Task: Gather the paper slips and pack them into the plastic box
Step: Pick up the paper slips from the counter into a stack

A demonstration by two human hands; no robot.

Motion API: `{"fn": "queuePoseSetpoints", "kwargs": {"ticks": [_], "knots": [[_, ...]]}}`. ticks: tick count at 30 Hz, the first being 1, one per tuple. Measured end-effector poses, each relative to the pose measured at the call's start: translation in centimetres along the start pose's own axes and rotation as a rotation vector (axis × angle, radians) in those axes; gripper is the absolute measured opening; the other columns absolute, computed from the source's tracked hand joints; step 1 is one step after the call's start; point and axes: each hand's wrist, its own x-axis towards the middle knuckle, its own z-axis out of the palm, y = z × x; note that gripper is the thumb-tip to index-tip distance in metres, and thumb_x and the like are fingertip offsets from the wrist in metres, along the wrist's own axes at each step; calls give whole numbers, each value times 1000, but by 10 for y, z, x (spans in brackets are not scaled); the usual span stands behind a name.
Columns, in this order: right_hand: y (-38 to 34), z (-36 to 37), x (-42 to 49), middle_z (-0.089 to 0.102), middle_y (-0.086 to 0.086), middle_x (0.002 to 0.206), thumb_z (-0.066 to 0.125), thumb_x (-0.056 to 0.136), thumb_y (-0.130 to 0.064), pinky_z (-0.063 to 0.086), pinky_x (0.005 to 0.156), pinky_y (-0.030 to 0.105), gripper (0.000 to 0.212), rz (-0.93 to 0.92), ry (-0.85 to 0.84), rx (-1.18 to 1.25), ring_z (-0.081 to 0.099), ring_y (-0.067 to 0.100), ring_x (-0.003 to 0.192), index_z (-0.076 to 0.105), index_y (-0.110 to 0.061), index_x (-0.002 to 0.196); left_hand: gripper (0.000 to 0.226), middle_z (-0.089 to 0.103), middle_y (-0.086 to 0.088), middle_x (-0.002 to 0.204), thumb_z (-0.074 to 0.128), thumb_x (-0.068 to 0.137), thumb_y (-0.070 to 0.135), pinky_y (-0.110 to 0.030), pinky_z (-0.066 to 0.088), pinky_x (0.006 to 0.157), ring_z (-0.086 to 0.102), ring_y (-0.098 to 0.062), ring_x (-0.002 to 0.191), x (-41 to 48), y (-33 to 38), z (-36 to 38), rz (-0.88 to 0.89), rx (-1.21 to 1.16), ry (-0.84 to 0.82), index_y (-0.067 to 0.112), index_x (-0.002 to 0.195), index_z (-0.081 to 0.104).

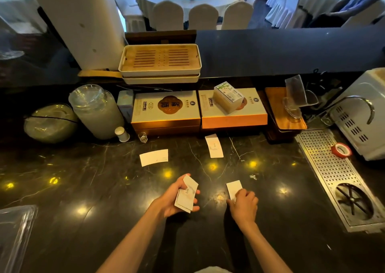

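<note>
Paper slips: small stack [186, 194], gripped in left hand [174, 197], held above the counter. One slip [234, 189] flat on the counter, right hand [244, 206] fingertips closing on its near edge. Two loose slips further back: one [154, 157] centre-left, one [214, 146] centre-right, well apart. Plastic box [14, 231]: clear, near-left edge, partly cut off. Behind: two orange-sided gift boxes [165, 110], side by side; two glass jars [95, 110]; stacked trays [160, 61]. Right: perforated metal drain [325, 164], red tape roll [341, 150]. Surface: black veined marble counter [83, 179], reflecting ceiling lights; dining hall beyond.
</note>
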Motion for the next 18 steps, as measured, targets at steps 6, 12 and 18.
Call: {"fn": "queuePoseSetpoints", "kwargs": {"ticks": [6,12,18], "knots": [[-13,-13,3,49,13,127,69,87,-30,46,94,35,32,9,-146,413,47,31,120,54,-15,110,32,60,-23,102,53,97,24,-40,58,65,65,-30,71,6,-4,-5,122,-25,180,27,124,37],[-69,-60,-14,43,-11,124,67,84,-32,41,100,24,25,-748,-392,371,41,8,120,53,-33,104,80,67,-16,96,40,85,76,-33,55,62,67,-27,78,3,5,-6,-159,132,-87,9,123,60],[-101,-82,-16,44,-11,142,59,92,-18,22,115,27,22,-1265,-448,-38,31,8,137,53,-31,108,88,64,-20,108,44,76,85,-31,58,62,66,-31,90,-9,27,-2,-262,276,-199,12,122,62]]}}
